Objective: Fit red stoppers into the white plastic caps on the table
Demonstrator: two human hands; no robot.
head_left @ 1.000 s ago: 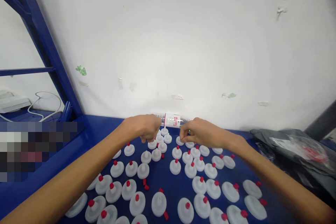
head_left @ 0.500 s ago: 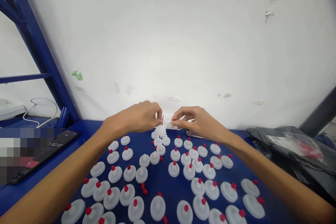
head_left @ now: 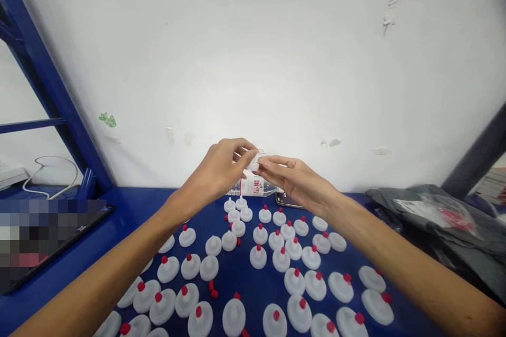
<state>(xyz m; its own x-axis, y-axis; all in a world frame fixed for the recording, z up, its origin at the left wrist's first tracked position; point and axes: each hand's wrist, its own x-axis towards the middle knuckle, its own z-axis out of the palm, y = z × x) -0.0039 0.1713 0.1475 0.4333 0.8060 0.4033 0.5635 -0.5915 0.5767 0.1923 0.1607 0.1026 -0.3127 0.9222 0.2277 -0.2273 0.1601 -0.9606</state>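
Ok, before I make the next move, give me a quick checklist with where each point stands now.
1. White piece held in the left hand: ok.
2. Right hand up at the same piece: ok, its fingertips are right beside it.
3. Red cap at the right fingertips: cannot tell, the fingers hide it.
4. Loose red caps in view: ok, two lie close together at the front.
5. All the pieces on the table capped: not ok, several near the middle show bare tips.
6. Bottle lying on its side behind the pieces: ok.
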